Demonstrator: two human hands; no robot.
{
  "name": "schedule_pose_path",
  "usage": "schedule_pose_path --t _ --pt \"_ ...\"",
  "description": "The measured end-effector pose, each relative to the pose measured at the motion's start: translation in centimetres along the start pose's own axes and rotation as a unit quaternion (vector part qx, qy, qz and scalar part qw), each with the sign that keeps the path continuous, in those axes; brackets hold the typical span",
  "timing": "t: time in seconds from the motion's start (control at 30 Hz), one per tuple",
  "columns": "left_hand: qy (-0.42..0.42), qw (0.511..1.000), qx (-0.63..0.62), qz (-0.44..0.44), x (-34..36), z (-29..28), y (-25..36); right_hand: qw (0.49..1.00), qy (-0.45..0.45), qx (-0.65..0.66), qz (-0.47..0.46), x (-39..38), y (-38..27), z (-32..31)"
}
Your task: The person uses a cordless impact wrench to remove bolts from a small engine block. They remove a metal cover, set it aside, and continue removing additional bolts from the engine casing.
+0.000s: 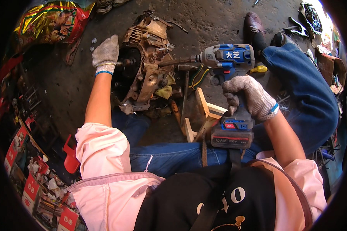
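My right hand point(252, 95), in a grey knitted glove, is closed around the handle of a blue and grey cordless impact wrench point(231, 57). A long rusty socket bar point(177, 61) runs left from its nose and meets the side of a dirty metal engine point(152, 73) on the floor. The exact spot where the bar meets the engine is hard to make out. My left hand point(106, 52), gloved too, is curled at the engine's left side, by a black round part point(129, 61). What its fingers hold, if anything, is hidden.
A hammer point(186, 82), pliers with green and black handles point(198, 77) and a wooden frame point(206, 111) lie between engine and wrench. A yellow-handled tool point(258, 69) is near my right leg. Boxes and scraps point(46, 184) crowd the left; a shiny bag point(50, 23) stands back left.
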State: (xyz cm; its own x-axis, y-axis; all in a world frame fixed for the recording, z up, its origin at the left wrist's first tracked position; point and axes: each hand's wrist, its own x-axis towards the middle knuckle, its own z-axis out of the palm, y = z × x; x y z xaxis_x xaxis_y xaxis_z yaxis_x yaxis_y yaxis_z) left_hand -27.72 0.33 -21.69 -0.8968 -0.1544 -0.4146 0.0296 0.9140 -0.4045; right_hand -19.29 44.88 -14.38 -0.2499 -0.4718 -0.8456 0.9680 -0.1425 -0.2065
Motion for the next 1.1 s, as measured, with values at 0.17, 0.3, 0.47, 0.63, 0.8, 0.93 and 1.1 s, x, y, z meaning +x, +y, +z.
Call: schedule_pose_path --t 0.17,0.3,0.47,0.63,0.8,0.93,1.1 --pt "0.029 0.999 0.014 0.017 0.2 0.6 -0.1 0.990 0.000 -0.128 -0.058 1.1 0.4 -0.4" --pt "0.045 0.999 0.021 0.017 0.2 1.1 -0.3 0.992 -0.049 -0.117 -0.013 1.2 -0.1 -0.8" --pt "0.051 0.998 0.024 0.025 0.5 1.6 -0.5 0.867 0.000 -0.464 -0.179 0.8 -1.7 -0.2" --pt "0.057 0.998 0.007 0.028 0.4 1.6 -0.6 0.882 -0.084 -0.439 -0.152 1.7 -4.2 -0.3" --pt "0.031 0.999 0.013 0.030 0.2 0.9 -0.4 0.968 -0.051 -0.229 -0.092 2.3 -4.6 -0.3" --pt "0.016 1.000 0.004 0.022 0.0 0.4 -0.2 0.892 -0.049 -0.416 -0.173 1.7 -4.0 -0.2" --pt "0.021 1.000 0.007 0.013 0.0 0.2 0.0 0.964 0.014 -0.246 -0.096 0.3 -3.1 0.0"
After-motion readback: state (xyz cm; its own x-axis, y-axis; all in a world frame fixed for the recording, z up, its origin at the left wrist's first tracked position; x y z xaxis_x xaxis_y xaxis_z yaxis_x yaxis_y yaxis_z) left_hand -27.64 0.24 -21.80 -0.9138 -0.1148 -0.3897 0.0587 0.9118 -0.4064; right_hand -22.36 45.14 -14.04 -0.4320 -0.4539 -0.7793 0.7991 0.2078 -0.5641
